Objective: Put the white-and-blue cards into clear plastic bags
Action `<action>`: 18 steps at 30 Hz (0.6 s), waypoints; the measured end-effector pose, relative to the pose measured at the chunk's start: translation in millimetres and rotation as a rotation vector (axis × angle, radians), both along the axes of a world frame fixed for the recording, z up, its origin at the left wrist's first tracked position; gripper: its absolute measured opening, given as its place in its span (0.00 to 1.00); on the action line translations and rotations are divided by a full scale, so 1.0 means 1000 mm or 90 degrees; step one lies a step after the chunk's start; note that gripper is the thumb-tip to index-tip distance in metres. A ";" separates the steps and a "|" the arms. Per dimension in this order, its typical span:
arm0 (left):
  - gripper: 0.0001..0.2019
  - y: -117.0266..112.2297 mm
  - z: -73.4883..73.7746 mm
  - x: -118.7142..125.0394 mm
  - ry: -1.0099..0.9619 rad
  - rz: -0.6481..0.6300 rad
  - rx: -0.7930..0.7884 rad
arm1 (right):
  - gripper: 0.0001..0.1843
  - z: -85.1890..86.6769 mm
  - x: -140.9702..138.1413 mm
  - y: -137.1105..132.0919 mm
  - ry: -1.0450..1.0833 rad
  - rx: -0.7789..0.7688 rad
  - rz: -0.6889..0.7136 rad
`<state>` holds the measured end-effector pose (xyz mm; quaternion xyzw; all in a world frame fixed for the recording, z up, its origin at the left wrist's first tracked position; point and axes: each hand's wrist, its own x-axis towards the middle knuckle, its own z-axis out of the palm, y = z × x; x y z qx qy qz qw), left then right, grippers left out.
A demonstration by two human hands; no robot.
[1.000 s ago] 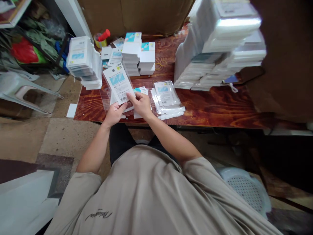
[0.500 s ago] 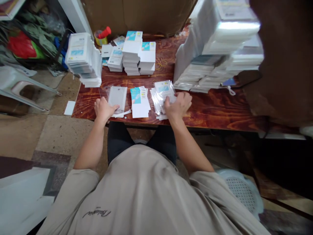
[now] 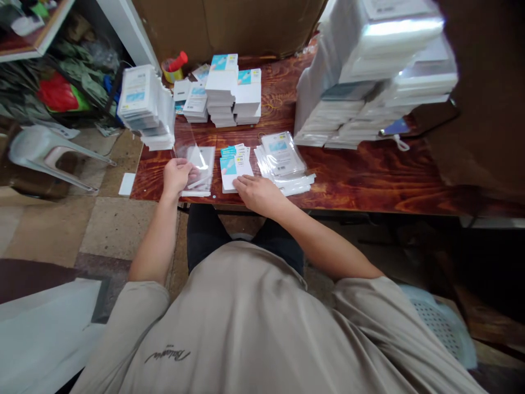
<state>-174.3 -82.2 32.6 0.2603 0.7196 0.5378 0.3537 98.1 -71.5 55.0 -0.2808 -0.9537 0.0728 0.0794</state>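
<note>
My left hand (image 3: pixel 177 176) pinches a clear plastic sleeve, whose thin film rises over the pile of clear sleeves (image 3: pixel 207 164) beside it. My right hand (image 3: pixel 262 194) reaches across to the fan of blue-and-white printed cards (image 3: pixel 229 151). Its fingers are together on the lower right edge of the top printed card (image 3: pixel 241 168), which sits askew over the others; the thumb is hidden. To the right of that hand lies a loose pile of filled sleeves (image 3: pixel 283 153), each with a card inside, their clear flaps toward me.
Tall stacks of sleeved cards (image 3: pixel 328 104) stand at the right of the wooden table (image 3: pixel 369 180). A shorter sleeved stack (image 3: pixel 143 104) is at the left. White card stacks (image 3: pixel 221 87) and a tape roll (image 3: pixel 174 71) sit at the back, before a cardboard box (image 3: pixel 229 27).
My right hand has left the filled sleeves and moved left onto the cards, shifting the top one down. My left hand has raised a clear sleeve from its pile.
</note>
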 end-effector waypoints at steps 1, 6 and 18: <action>0.06 0.001 0.001 0.007 -0.088 -0.002 0.011 | 0.18 0.001 0.003 0.001 0.065 -0.009 -0.032; 0.14 0.007 0.004 0.035 -0.246 0.004 0.102 | 0.21 0.006 0.023 -0.010 0.543 -0.120 -0.284; 0.13 -0.002 0.013 0.080 -0.220 0.015 0.201 | 0.23 -0.030 -0.002 -0.018 0.916 -0.615 -0.482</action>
